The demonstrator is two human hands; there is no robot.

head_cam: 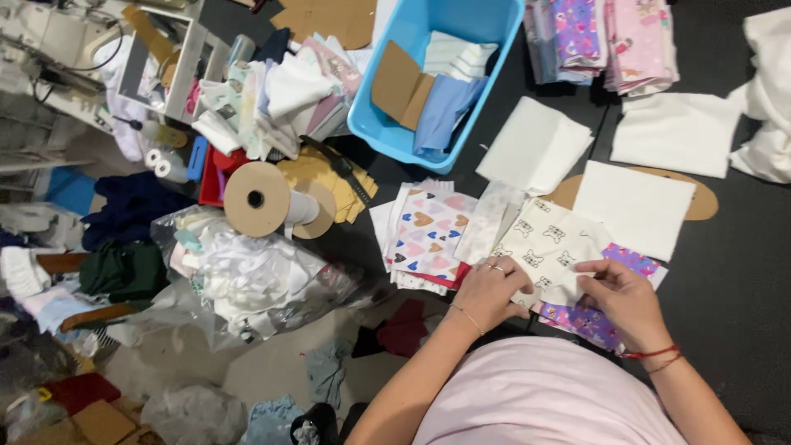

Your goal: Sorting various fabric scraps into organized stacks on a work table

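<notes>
A dark table (741, 272) is crowded with fabric stacks. At its near edge a cream printed cloth (548, 247) is pinched by the left hand (492, 290) and right hand (622, 295). The purple cloth (587, 320) beneath could likely be dragged off by a careless pull.

Both hands pressed a cream fabric piece (548, 247) printed with grey bears. Under it lay purple floral cloth (589, 321); to the left, white cloth (432, 231) with coloured hearts. Farther off stood a light blue bin (387, 124).
</notes>
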